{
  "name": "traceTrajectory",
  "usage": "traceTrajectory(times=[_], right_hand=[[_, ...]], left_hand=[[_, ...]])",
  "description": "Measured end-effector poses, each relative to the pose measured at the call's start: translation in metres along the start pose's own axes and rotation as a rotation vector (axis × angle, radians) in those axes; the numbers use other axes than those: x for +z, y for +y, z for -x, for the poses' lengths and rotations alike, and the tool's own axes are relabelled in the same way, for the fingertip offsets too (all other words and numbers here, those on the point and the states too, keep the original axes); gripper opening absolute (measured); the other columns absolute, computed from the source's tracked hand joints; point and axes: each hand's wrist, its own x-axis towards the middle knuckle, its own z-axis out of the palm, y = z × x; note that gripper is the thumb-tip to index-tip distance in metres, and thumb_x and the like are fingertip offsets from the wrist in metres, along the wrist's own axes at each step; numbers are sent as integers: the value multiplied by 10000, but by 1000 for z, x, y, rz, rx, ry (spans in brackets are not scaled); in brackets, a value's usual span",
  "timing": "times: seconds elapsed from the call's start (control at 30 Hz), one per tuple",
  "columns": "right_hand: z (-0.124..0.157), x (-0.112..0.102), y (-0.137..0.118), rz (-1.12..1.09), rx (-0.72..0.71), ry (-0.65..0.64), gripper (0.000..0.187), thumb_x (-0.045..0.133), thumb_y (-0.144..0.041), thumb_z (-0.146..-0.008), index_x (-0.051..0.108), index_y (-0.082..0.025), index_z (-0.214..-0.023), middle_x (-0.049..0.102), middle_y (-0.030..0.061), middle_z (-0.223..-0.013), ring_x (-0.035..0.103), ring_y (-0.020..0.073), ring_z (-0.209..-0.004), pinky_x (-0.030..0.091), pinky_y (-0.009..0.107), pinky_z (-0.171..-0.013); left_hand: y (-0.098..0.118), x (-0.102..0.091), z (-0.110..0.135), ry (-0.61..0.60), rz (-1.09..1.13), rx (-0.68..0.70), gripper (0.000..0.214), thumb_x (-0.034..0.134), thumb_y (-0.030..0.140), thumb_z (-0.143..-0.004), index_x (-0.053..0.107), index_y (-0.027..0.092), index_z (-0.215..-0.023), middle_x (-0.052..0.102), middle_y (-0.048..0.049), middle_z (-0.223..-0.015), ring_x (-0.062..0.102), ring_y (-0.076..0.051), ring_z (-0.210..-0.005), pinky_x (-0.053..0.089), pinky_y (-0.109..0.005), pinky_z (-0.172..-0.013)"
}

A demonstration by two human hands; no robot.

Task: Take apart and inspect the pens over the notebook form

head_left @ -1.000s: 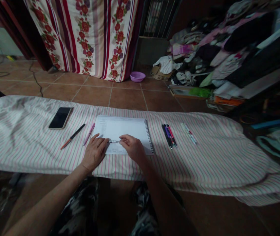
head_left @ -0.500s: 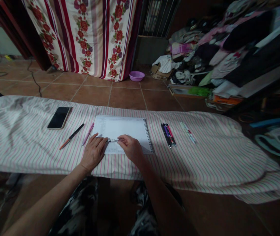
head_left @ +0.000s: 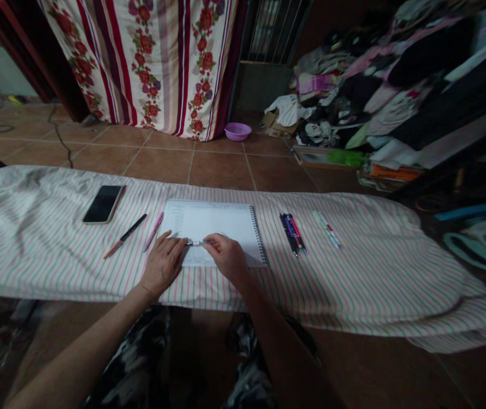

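one phone (head_left: 103, 204), one black-and-orange pen (head_left: 125, 235) and one pink pen (head_left: 153, 232) lie left of the spiral notebook (head_left: 215, 218), a pen cluster (head_left: 293, 234) and a whitish pen (head_left: 327, 229) right. the left hand (head_left: 163, 262) covers the notebook's near corner. a slim white-and-dark object (head_left: 196, 243) lies over the page, its ends hidden: the right hand (head_left: 228, 255) pinches one; whether the left grips or presses, i cannot tell. the cluster counts at least three pens.

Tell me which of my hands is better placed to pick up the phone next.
Probably your left hand: it's nearer the phone, by the left edge of the notebook; your right hand is farther off. Neither looks free, though: both are at a slim object.
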Motion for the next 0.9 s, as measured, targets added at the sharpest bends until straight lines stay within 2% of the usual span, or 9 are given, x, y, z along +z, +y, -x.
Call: traceTrajectory(times=[0.73,0.9], right_hand=[[0,-3,-2,68,-61,-29,91,585,-191,-801,670,-181,-771,679,28,-731,618,140,-671,422,226,-625],[-1,-3,-1,104,-95,-39,108,582,-192,-799,673,-178,-743,673,32,-724,598,139,-678,405,230,-631]], left_hand=[[1,-1,-1,1,-8,20,326,460,67,-806,516,148,-1116,660,-88,-915,609,-219,-885,461,-470,-946],[0,-2,0,-36,6,23,345,464,56,-783,523,133,-1115,663,-95,-919,607,-223,-893,445,-481,-959]])
